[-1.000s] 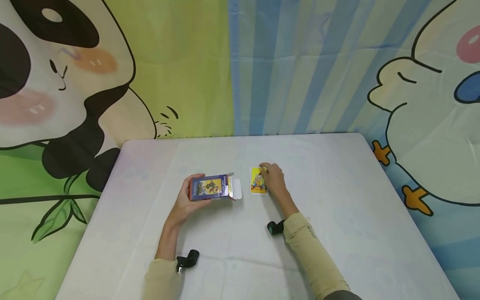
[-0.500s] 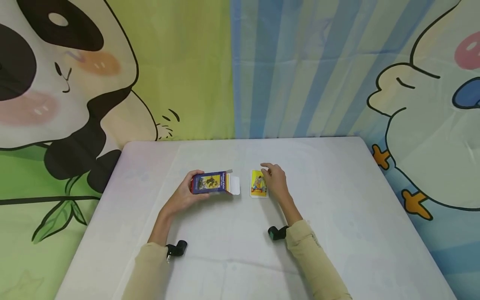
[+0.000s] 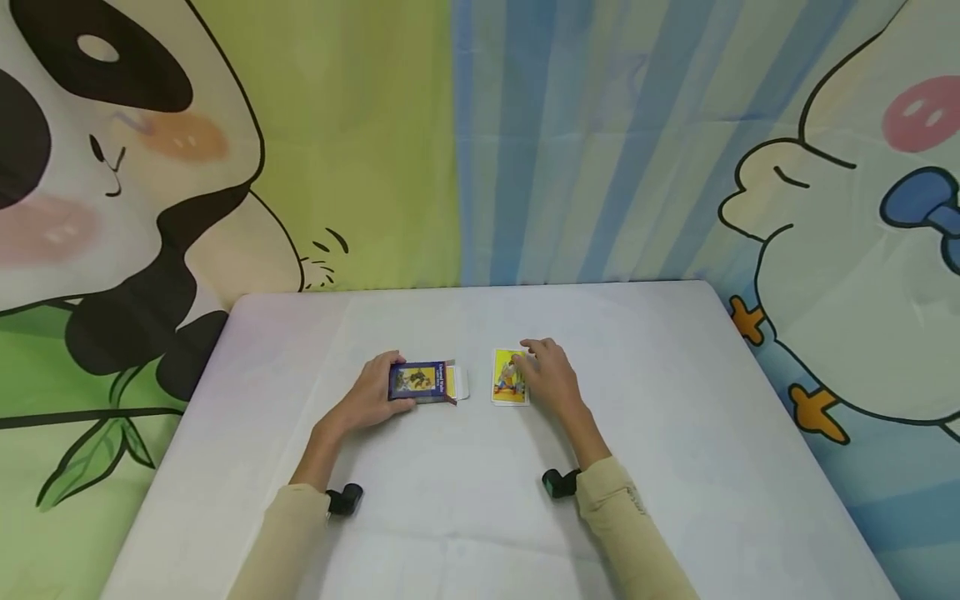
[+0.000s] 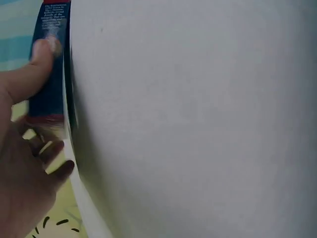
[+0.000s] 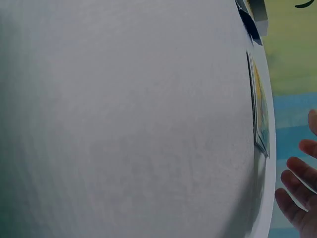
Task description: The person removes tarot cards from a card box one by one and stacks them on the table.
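In the head view my left hand (image 3: 369, 394) holds a blue tarot card box (image 3: 417, 381), with the thumb along its near side and fingers at its far side. The box lies flat on or just over the table, its white end flap (image 3: 462, 383) out to the right. To its right a small stack of yellow picture cards (image 3: 507, 379) lies on the table. Over the stack's right edge is my right hand (image 3: 551, 375), fingers loosely spread and gripping nothing. The right wrist view shows those fingers (image 5: 296, 186) apart from the card stack (image 5: 258, 106).
A white-covered table (image 3: 450, 508) extends around both hands. Behind it hangs a curtain (image 3: 360, 150) with cartoon animals, close to the table's back edge. Black wrist cameras (image 3: 345, 499) sit by both cuffs.
My left hand has lowered the card box towards the table, and the box looks flatter. The right hand has lifted slightly off the cards with its fingers loosened. The head view has shifted slightly.
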Demonstrator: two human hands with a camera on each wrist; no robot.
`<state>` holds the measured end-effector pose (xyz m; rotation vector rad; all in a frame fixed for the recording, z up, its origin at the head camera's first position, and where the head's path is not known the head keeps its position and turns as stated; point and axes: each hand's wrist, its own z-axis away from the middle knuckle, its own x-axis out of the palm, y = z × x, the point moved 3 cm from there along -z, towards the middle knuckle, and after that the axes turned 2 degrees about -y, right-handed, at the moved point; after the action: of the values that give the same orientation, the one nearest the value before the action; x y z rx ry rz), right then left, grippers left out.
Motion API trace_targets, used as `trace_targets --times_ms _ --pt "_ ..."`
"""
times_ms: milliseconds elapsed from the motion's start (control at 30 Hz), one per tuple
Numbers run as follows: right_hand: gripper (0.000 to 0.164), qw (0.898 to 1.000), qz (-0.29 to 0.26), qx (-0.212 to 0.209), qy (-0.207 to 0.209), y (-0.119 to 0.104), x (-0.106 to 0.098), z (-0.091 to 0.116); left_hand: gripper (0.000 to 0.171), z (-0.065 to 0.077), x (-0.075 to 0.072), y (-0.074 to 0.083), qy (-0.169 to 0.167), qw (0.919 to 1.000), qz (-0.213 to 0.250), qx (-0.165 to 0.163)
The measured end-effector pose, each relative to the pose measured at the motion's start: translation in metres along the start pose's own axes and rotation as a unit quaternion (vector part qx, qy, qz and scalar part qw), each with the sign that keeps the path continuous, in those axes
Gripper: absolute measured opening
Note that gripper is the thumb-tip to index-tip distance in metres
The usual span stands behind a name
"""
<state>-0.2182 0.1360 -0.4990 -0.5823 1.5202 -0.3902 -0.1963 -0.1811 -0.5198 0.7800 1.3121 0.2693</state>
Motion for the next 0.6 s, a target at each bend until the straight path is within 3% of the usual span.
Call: trace_targets --times_ms 67,233,400,500,600 --pt "0.049 0.999 0.038 -0.01 -0.005 0.002 -0.002 0.001 0.084 0.004 0.0 0.003 -0.005 0.9992 -0.039 -0.009" --pt "0.063 0.991 0.127 -0.031 0.016 0.011 -0.018 -0.004 0.1 0.002 -0.01 0.012 0.009 0.9968 -0.062 -0.049" --pt "0.08 0.983 0.182 -0.019 0.003 0.028 -0.033 -0.011 0.104 -0.001 -0.031 0.012 0.064 0.9849 -0.1 -0.126" --pt "0.089 0.979 0.203 0.004 -0.01 0.039 -0.043 -0.013 0.106 -0.002 -0.039 0.008 0.071 0.9768 -0.127 -0.157" --pt "0.092 0.977 0.209 0.021 -0.016 0.046 -0.049 -0.014 0.106 -0.001 -0.042 0.004 0.071 0.9734 -0.14 -0.167"
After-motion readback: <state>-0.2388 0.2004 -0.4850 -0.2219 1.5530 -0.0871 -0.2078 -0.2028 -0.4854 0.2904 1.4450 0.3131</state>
